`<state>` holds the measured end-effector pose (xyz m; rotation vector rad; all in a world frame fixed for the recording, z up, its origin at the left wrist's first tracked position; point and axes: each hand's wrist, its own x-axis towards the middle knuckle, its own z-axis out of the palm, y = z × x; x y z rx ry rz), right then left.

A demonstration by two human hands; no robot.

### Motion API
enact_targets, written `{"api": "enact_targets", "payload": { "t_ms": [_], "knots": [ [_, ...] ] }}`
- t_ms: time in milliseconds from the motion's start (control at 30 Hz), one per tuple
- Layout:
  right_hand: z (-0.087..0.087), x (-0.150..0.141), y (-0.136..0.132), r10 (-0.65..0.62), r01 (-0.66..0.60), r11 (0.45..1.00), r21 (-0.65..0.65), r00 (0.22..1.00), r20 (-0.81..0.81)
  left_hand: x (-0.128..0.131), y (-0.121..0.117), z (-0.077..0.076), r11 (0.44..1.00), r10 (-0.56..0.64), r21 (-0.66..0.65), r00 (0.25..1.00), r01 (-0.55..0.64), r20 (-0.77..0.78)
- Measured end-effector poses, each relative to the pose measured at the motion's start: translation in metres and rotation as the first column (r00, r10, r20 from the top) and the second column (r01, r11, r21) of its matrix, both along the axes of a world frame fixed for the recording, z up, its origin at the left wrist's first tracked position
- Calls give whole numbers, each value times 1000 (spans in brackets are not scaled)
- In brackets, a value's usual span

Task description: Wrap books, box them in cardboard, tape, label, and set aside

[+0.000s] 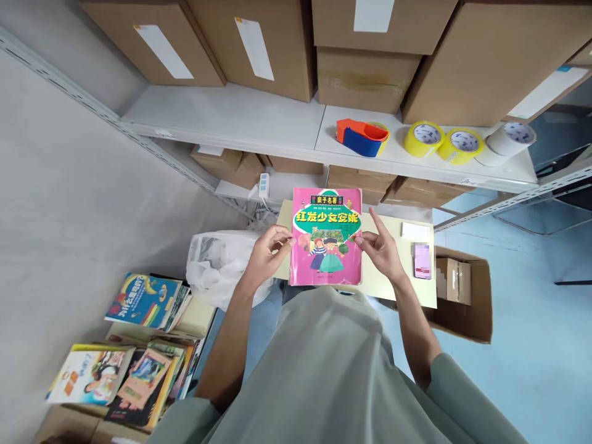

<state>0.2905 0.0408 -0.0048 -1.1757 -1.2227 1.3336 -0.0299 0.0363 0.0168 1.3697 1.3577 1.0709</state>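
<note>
A pink picture book [327, 259] with a green title panel and two cartoon figures on its cover is held upright before me, face toward the camera. My left hand [269, 254] pinches its left edge between thumb and fingers. At the right edge, my right hand [380, 251] grips with the thumb on the cover; its index finger points up, off the book. Behind and below the book is a pale yellow tabletop [377, 280].
A phone [422, 261] and a white card-like item [415, 230] lie on the tabletop's right. An open carton [481, 296] stands beyond it. Stacked books [143, 302] and a white plastic bag [208, 259] are at left. A shelf [277, 120] ahead bears boxes, tape rolls [423, 139] and a tape dispenser [358, 139].
</note>
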Motion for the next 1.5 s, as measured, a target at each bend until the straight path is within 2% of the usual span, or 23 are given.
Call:
{"api": "enact_targets", "payload": {
  "t_ms": [133, 267, 400, 567, 733, 900, 1067, 1233, 1400, 1500],
  "knots": [
    [-5, 3, -1, -2, 2, 1000, -16, 1000, 19, -4, -2, -5, 992, -97, -78, 995, 95, -22],
    [-8, 11, -2, 94, -97, 994, -58, 994, -51, -6, -3, -9, 989, -131, -66, 991, 129, -20],
    [-6, 13, -3, 116, -128, 985, -116, 988, -107, -5, -2, -8, 996, -63, -60, 998, 62, -9],
    [9, 7, 0, 97, -104, 986, -131, 993, -60, 6, 1, 3, 999, 37, -39, 999, -38, -13],
    [14, -4, 6, 117, -136, 974, -183, 987, -110, 22, 5, 7, 987, 156, -44, 985, -153, 72],
    [2, -6, 10, 88, -112, 972, -205, 989, -122, 28, 8, 4, 980, 199, -26, 978, -197, 70],
    [-4, 3, 6, 80, -88, 980, -179, 995, -52, 27, 4, 0, 989, 148, 3, 989, -148, 10],
    [-13, 11, 0, 107, -134, 967, -218, 986, -131, 19, -9, -10, 995, 82, -63, 996, -81, 17],
    [-42, 10, -3, 110, -130, 958, -256, 990, -90, 9, -27, -32, 993, 65, -102, 996, -58, 62],
    [-68, 4, -3, 187, -197, 951, -237, 980, -63, 4, -31, -52, 985, 64, -162, 997, -58, 33]
  ]
}}
